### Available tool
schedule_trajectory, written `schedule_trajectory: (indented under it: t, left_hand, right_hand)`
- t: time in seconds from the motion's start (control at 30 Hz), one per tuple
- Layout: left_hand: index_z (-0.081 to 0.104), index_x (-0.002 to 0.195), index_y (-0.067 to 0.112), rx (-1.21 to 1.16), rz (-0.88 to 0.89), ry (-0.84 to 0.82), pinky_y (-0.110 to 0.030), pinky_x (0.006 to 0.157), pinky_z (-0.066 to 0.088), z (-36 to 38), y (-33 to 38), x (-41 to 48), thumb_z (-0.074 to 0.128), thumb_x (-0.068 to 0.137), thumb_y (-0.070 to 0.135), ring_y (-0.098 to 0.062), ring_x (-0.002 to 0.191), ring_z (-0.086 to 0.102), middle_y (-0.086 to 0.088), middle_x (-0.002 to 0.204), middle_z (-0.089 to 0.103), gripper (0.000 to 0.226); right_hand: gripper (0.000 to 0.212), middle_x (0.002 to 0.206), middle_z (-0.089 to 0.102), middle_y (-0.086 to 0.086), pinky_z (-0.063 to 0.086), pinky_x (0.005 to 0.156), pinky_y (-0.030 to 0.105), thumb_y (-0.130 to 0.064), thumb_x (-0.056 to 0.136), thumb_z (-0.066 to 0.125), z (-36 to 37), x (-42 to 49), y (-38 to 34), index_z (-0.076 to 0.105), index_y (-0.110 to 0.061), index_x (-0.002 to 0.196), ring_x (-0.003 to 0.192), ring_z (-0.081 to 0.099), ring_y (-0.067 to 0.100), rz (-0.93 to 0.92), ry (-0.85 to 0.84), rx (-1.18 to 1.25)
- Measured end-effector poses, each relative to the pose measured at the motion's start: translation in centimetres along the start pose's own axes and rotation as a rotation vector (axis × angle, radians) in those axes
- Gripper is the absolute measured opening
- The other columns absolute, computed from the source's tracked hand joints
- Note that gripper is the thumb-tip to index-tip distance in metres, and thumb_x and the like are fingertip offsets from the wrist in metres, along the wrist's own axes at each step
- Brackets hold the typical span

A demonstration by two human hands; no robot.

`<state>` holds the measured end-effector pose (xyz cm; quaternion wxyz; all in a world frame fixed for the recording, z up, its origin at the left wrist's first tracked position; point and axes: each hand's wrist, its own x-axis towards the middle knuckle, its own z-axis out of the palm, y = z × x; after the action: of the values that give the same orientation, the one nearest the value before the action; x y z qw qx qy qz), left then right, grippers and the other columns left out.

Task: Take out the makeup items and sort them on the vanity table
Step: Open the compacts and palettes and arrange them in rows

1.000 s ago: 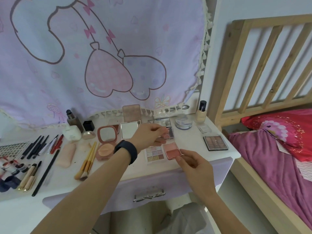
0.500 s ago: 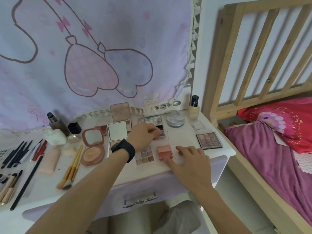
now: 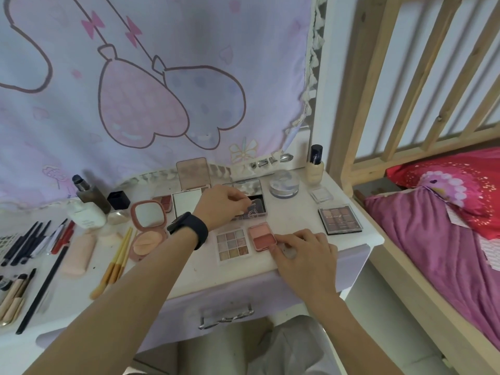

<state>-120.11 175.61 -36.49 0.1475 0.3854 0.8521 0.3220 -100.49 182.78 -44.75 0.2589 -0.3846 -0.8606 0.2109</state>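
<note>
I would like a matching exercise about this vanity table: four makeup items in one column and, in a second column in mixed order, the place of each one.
Items:
1. blush compact
2. brown eyeshadow palette
3. foundation bottle
4. mirrored palette

Places:
A. upright at the back right corner of the table
B. under the fingers of the left hand
C. at the fingertips of the right hand
D. flat near the right edge, apart from both hands

Pairs: 1-C, 2-D, 3-A, 4-B.
</note>
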Motion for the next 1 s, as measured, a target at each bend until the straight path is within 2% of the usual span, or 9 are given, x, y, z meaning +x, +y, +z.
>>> schedule_trajectory:
  t: [0.2,0.33,0.43,0.5,0.6,0.7,0.77,0.9,1.0]
  left_hand:
    - [0.079,0.097,0.024,0.021,0.006,0.018,-0.009,0.069,0.042,0.3,0.0,0.1,0.065,0.091,0.038,0.000,0.089,0.064,0.013,0.098,0.074,0.020]
    - [0.075,0.109,0.027,0.012,0.022,0.034,-0.017,0.085,0.045,-0.1,0.5,-0.6,0.064,0.093,0.037,-0.001,0.096,0.061,0.013,0.107,0.071,0.022]
    - [0.065,0.120,0.032,0.029,0.063,0.105,-0.020,0.082,0.042,-0.4,0.5,-2.8,0.065,0.092,0.040,-0.006,0.096,0.058,0.014,0.113,0.063,0.029]
    - [0.058,0.123,0.037,0.137,0.120,0.121,-0.020,0.081,0.042,-0.3,-0.2,-5.1,0.065,0.089,0.045,-0.007,0.102,0.054,0.014,0.120,0.055,0.035]
    - [0.048,0.135,0.039,0.276,0.146,0.064,-0.027,0.100,0.039,0.1,-1.3,-8.2,0.066,0.085,0.054,-0.010,0.125,0.042,0.012,0.135,0.047,0.056]
    - [0.030,0.149,0.037,0.514,0.141,0.015,-0.031,0.109,0.029,0.5,-2.0,-9.4,0.060,0.084,0.063,-0.015,0.133,0.032,0.009,0.143,0.047,0.077]
    - [0.025,0.152,0.036,0.563,0.119,0.007,-0.034,0.110,0.025,0.5,-2.3,-9.6,0.057,0.085,0.063,-0.017,0.133,0.031,0.011,0.142,0.050,0.078]
    - [0.025,0.152,0.035,0.563,0.100,-0.010,-0.035,0.109,0.021,0.2,-2.8,-9.9,0.057,0.087,0.061,-0.016,0.135,0.030,0.014,0.141,0.051,0.077]
    - [0.026,0.152,0.035,0.556,0.088,-0.013,-0.037,0.110,0.021,0.0,-3.2,-10.0,0.057,0.086,0.060,-0.017,0.136,0.029,0.013,0.142,0.050,0.077]
  right_hand:
    - [0.024,0.099,0.059,-0.019,0.023,0.084,0.029,-0.058,0.091,0.061,0.2,-0.1,0.3,0.075,-0.045,0.105,0.093,0.036,0.007,-0.003,0.037,0.019]
    - [0.012,0.092,0.061,-0.018,0.029,0.083,0.031,-0.047,0.086,0.072,1.0,-0.4,0.3,0.078,-0.041,0.094,0.089,0.041,0.010,-0.023,0.135,0.043]
    - [0.007,0.090,0.064,-0.014,0.033,0.081,0.033,-0.040,0.081,0.077,1.6,-0.8,0.5,0.078,-0.037,0.088,0.088,0.049,0.015,-0.049,0.212,0.045]
    - [0.010,0.091,0.064,-0.012,0.035,0.079,0.034,-0.040,0.079,0.072,1.9,-1.0,0.5,0.077,-0.036,0.087,0.088,0.051,0.019,-0.060,0.256,0.044]
    - [0.016,0.092,0.064,-0.011,0.036,0.080,0.035,-0.044,0.079,0.067,2.4,-1.4,0.4,0.077,-0.034,0.087,0.091,0.050,0.019,-0.054,0.294,0.033]
    - [0.022,0.094,0.064,-0.009,0.034,0.081,0.035,-0.047,0.080,0.062,2.5,-1.4,0.5,0.077,-0.033,0.088,0.092,0.049,0.019,-0.049,0.302,0.041]
    - [0.025,0.095,0.064,-0.009,0.035,0.082,0.035,-0.049,0.081,0.060,2.5,-1.5,0.5,0.077,-0.032,0.089,0.093,0.048,0.018,-0.056,0.292,0.040]
    - [0.027,0.097,0.064,-0.009,0.031,0.083,0.033,-0.049,0.082,0.057,2.5,-1.6,0.5,0.077,-0.033,0.091,0.095,0.046,0.017,-0.053,0.280,0.048]
    - [0.028,0.096,0.063,-0.009,0.035,0.083,0.036,-0.049,0.081,0.057,2.5,-1.7,0.5,0.077,-0.033,0.090,0.095,0.046,0.017,-0.042,0.274,0.058]
